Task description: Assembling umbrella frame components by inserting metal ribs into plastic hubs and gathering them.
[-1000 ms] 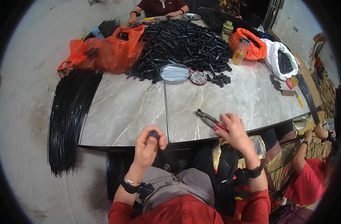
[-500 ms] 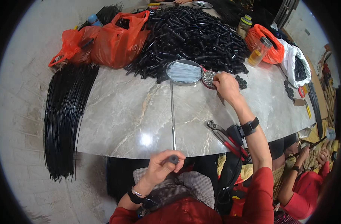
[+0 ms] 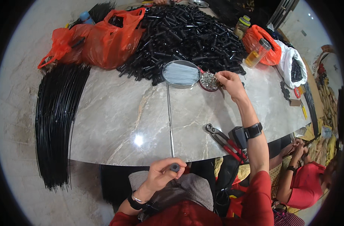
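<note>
My left hand (image 3: 161, 176) is closed around a short black tube (image 3: 175, 167) with a round hole in its end, held just off the near table edge. The fingers of my right hand (image 3: 232, 86) are pinched together at the right rim of a small red dish (image 3: 209, 81) full of tiny shiny metal pieces. Whatever lies between those fingertips is too small to make out. Left of the dish stands a round metal tray (image 3: 180, 85) holding many thin pale rods. Red-handled pliers (image 3: 224, 142) lie below my right forearm.
A large heap of black tubes (image 3: 191, 35) covers the table's far side. Orange plastic bags (image 3: 113, 41) and a bundle of black strands (image 3: 59, 124) are at left. Bottles (image 3: 258, 52) and a white bag (image 3: 290, 67) stand at right. Another person (image 3: 304, 180) sits at lower right.
My right hand has lifted from the metal pieces to the dish's right rim, fingers pinched. My left hand keeps hold of the black tube. The whole view has shifted slightly.
</note>
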`<state>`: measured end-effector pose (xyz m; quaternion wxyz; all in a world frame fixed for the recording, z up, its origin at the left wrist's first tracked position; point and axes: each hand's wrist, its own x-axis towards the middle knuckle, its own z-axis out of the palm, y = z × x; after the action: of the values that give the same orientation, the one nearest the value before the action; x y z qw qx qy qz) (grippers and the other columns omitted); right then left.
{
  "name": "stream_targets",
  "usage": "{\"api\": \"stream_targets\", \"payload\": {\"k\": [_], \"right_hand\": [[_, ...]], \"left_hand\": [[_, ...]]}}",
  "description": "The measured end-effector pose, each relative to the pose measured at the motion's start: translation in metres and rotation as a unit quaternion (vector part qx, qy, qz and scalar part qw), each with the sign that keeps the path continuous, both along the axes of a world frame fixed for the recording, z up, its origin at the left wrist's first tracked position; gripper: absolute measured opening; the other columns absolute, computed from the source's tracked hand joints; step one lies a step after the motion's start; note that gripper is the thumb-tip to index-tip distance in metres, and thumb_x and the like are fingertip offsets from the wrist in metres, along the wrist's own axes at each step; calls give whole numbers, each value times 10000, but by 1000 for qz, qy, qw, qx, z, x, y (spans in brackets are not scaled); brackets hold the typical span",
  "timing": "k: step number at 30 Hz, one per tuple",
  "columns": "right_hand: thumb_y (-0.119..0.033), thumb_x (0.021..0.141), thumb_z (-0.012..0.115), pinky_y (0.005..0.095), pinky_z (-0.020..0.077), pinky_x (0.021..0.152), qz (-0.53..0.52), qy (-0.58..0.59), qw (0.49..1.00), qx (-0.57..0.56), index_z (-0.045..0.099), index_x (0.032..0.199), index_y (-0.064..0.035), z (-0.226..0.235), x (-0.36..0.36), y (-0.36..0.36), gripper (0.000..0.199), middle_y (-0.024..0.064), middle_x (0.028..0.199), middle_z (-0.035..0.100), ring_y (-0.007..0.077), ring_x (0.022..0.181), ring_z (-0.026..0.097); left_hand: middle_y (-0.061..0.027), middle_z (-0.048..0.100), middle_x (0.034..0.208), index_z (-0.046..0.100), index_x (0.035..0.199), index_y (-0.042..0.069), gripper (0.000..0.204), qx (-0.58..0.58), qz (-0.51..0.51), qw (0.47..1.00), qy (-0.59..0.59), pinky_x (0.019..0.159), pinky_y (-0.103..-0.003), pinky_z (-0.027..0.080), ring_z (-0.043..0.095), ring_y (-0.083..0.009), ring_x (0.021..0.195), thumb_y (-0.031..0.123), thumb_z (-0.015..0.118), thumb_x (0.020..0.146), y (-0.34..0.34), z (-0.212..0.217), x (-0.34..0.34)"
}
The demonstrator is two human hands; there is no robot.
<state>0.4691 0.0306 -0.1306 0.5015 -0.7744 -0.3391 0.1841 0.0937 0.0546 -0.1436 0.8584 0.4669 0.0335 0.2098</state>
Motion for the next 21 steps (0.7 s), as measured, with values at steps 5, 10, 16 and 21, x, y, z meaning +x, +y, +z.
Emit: {"api": "stream_targets", "payload": {"k": [5,10,16,21], "right_hand": [[-168,942,595,170,359,531,19,242,967,75,644,932,-42,7,6,-10,136,-22,790,571,43,655,473],[-114,940,572,167,361,485,-16,346,930,125,646,936,-14,9,0,-11,124,-4,761,566,57,602,461],[-121,878,625,281,456,551,-64,22,998,5,671,883,12,1,0,-10,141,55,723,627,134,585,548],[-118,796,651,385,509,727,30,-250,966,-55,705,876,-32,1,-18,1,129,165,808,665,300,782,662]], "left_hand": [[-94,557,741,588,1077,-51,471,3,10,1000,1,575,-273,410,511,-150,669,374,661,887,-6,1,-9],[-81,563,782,577,1145,-58,453,10,12,1000,-21,620,-264,418,509,-140,705,319,647,904,-10,1,-23],[-65,568,810,566,1188,-63,418,16,21,999,-39,647,-247,423,507,-123,727,256,630,925,-16,6,-29],[-62,568,806,571,1186,-58,410,21,32,998,-42,641,-244,423,509,-122,723,250,633,923,-19,3,-32]]}}
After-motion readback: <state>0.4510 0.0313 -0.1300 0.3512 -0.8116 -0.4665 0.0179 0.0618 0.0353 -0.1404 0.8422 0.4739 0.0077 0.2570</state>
